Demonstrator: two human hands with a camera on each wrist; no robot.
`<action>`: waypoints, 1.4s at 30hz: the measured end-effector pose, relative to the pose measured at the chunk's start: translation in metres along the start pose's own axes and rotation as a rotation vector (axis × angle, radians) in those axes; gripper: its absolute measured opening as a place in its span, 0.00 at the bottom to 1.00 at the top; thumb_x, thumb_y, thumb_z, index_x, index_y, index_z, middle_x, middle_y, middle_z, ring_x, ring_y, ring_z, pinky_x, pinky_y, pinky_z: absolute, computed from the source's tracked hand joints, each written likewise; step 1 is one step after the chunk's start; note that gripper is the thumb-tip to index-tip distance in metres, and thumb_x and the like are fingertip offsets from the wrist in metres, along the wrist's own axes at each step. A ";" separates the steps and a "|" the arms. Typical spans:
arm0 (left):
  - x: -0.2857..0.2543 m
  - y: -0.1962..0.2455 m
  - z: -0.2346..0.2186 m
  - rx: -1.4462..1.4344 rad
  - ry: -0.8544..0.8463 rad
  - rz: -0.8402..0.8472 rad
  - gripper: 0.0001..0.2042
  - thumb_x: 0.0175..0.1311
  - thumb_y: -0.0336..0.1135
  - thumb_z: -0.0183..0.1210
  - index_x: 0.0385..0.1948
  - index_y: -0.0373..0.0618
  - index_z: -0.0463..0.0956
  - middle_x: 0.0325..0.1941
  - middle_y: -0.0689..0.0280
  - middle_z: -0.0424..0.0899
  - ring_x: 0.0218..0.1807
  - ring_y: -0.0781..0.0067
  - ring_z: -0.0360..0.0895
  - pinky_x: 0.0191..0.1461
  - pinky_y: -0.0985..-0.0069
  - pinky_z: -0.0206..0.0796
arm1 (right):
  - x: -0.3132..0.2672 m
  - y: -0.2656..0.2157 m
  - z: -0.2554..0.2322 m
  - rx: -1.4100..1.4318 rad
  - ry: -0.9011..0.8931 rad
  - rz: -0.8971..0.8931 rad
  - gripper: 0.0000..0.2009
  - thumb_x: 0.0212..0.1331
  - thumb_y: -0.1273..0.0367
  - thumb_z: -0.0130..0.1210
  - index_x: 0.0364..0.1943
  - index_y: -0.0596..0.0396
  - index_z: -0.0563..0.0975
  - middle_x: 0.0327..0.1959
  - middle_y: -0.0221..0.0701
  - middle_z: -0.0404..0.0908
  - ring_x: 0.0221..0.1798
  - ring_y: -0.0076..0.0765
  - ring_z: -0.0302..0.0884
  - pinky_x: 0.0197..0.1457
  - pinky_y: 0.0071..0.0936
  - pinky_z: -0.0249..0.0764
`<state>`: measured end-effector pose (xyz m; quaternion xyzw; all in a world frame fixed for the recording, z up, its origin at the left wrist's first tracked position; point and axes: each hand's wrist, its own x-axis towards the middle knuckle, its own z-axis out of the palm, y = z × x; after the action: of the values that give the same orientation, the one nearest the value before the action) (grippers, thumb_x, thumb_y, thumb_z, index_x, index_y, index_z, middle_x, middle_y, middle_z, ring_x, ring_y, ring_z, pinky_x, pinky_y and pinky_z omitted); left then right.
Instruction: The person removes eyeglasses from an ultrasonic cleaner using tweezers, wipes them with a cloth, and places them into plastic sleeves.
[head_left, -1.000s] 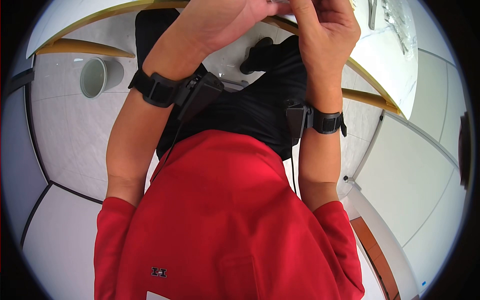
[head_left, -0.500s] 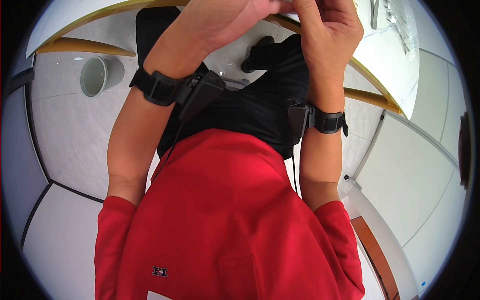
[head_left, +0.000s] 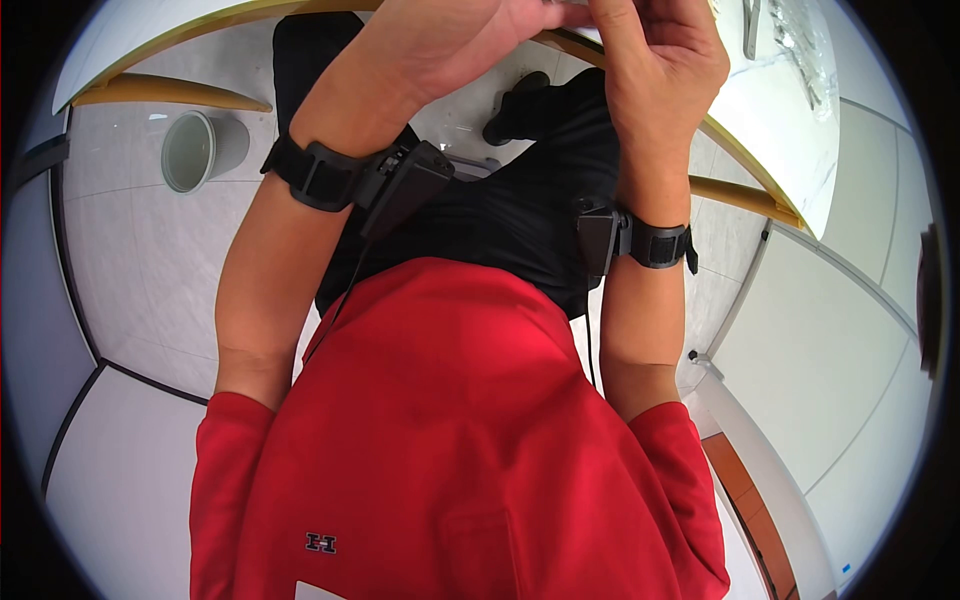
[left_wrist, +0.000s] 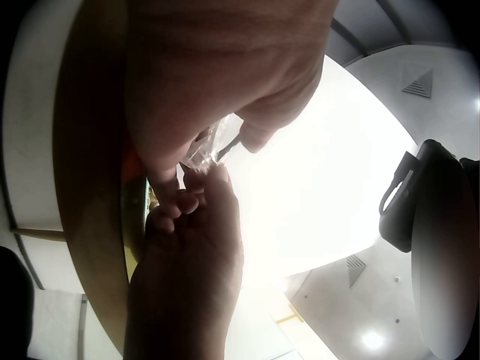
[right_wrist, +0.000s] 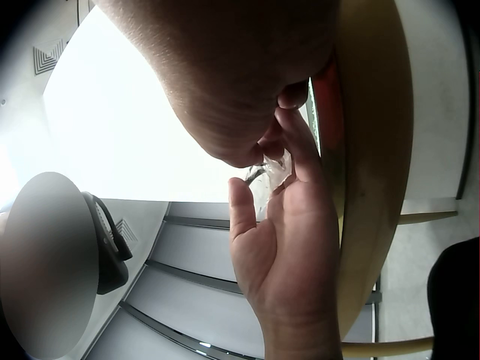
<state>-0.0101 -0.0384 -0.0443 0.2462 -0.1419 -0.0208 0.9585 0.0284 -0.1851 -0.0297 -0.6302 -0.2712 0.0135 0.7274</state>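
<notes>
Both hands meet at the table's front edge, their fingertips partly cut off by the top of the head view. A small crinkled clear plastic piece point(left_wrist: 202, 155) sits between them. My right hand point(head_left: 662, 75) pinches it between thumb and curled fingers. The left hand point(head_left: 450, 42), palm turned inward, holds its other side, its thumb point(right_wrist: 241, 201) straighter than the fingers. A thin dark strip point(left_wrist: 229, 148) shows at the plastic, close to the left thumb. Its kind cannot be told.
On the white table point(head_left: 770, 130) to the right lie a slim metal tool point(head_left: 750, 28) and a clear plastic bag point(head_left: 800, 45). A grey bin point(head_left: 205, 152) stands on the floor at left. A curved wooden rim point(right_wrist: 375, 150) borders the table.
Both hands have shifted very slightly to the right, keeping their hold at the table edge. The things on the table stay put.
</notes>
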 end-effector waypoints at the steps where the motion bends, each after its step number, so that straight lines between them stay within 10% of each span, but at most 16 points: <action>1: 0.000 0.000 0.000 0.000 0.006 0.001 0.18 0.82 0.36 0.42 0.61 0.29 0.65 0.58 0.53 0.76 0.61 0.61 0.75 0.68 0.61 0.68 | 0.000 0.000 0.000 0.000 0.000 0.001 0.11 0.68 0.78 0.59 0.52 0.63 0.78 0.40 0.25 0.79 0.41 0.17 0.76 0.44 0.16 0.76; 42: 0.001 -0.002 -0.002 -0.021 0.015 -0.003 0.18 0.82 0.35 0.42 0.61 0.29 0.65 0.58 0.53 0.76 0.61 0.62 0.75 0.68 0.62 0.67 | 0.000 0.002 -0.004 -0.019 -0.012 0.009 0.10 0.68 0.79 0.58 0.51 0.63 0.78 0.40 0.27 0.80 0.40 0.17 0.77 0.43 0.16 0.76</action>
<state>-0.0087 -0.0393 -0.0470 0.2363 -0.1342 -0.0221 0.9621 0.0310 -0.1884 -0.0315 -0.6383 -0.2728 0.0177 0.7196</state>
